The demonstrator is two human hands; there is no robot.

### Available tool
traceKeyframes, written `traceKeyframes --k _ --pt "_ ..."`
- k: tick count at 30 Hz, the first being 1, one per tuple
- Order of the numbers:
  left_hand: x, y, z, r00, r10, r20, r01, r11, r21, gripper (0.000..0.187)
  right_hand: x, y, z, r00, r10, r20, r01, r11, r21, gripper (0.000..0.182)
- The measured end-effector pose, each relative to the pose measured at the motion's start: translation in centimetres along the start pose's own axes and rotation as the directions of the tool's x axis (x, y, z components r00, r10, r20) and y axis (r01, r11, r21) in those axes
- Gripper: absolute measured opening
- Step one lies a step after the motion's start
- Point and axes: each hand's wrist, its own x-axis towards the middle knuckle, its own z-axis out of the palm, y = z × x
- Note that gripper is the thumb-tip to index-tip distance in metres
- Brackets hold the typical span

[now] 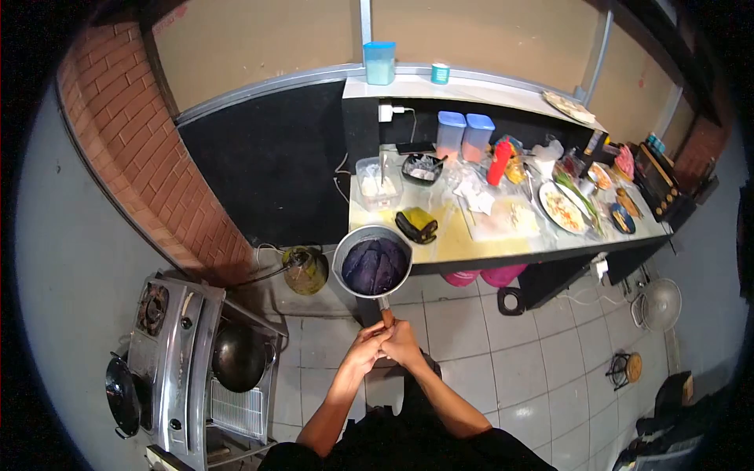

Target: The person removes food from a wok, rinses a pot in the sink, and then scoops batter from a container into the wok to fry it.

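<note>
In the head view, a grey metal saucepan (338, 263) is held out in front of me, its wooden handle (388, 316) pointing back toward my body. Inside lie several dark purple chunks (374, 268), whose kind I cannot make out for sure. My left hand (364, 348) and my right hand (403, 344) are closed together around the end of the handle, fingers overlapping. Just beyond the pan, two dark-skinned bananas (416, 228) rest near the front edge of the table (440, 253).
On the table stand a clear tub (378, 192), a black bowl (422, 169), a red bottle (499, 162) and a plate of food (562, 208). A stove (169, 353) with a wok (239, 357) beneath is at left. A gas cylinder (305, 271) sits on the floor.
</note>
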Motion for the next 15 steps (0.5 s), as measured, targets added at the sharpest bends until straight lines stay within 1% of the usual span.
traceKeyframes --k 2,5,6,7,8,9,10,11,12,13,14,15 --pt "2.9 0.4 -0.2 0.999 0.017 -0.041 -0.018 1.0 -0.017 0.025 2.9 0.8 -0.7 0.999 0.03 0.045 -0.033 0.997 0.064 0.022" --pt "6.2 1.5 0.4 0.996 0.015 -0.084 -0.018 0.999 -0.042 0.028 7.6 4.4 -1.6 0.97 0.149 0.193 -0.11 0.974 -0.199 0.03" --pt "7.0 2.0 0.7 0.996 0.006 -0.092 -0.01 0.999 -0.045 0.03 8.4 4.0 -2.0 0.986 0.044 0.162 -0.025 0.993 -0.114 0.03" --pt "7.8 2.2 1.0 0.995 -0.004 -0.097 -0.001 0.999 -0.051 0.031 9.4 3.8 -2.6 0.989 0.0 0.147 0.011 0.997 -0.074 0.025" --pt "9.0 1.8 0.6 0.997 0.019 -0.075 -0.021 0.999 -0.033 0.032 10.0 3.5 -3.1 0.991 -0.035 0.128 0.04 0.999 -0.036 0.02" --pt "9.7 2.3 1.2 0.994 -0.002 -0.108 -0.001 0.999 -0.032 0.032 10.5 3.4 -3.4 0.992 -0.065 0.104 0.065 0.998 0.003 0.016" --pt "10.2 3.0 1.8 0.99 -0.02 -0.137 0.016 0.999 -0.032 0.032 11.4 3.5 -3.3 0.984 -0.179 0.012 0.179 0.983 -0.047 0.014" --pt "10.9 3.3 2.3 0.986 -0.037 -0.163 0.032 0.999 -0.033 0.031 12.3 3.5 -3.7 0.986 -0.167 0.03 0.166 0.986 0.027 0.013" --pt "11.5 3.5 2.7 0.988 -0.003 -0.154 -0.004 0.999 -0.045 0.033 13.0 2.6 -4.5 0.987 -0.153 0.046 0.148 0.984 0.1 0.012" --pt "12.0 3.6 3.1 0.986 -0.001 -0.168 -0.01 0.998 -0.065 0.034 13.5 2.2 -5.2 0.988 -0.144 0.06 0.131 0.976 0.172 0.012" --pt "12.5 3.9 3.6 0.984 0.006 -0.18 -0.021 0.997 -0.081 0.034 14.1 3.4 -5.3 0.986 0.0 0.168 -0.028 0.986 0.164 0.013" --pt "12.8 4.2 4.2 0.981 0.014 -0.192 -0.033 0.995 -0.095 0.035 14.6 2.7 -6.4 0.952 0.069 0.297 -0.135 0.969 0.208 0.015"
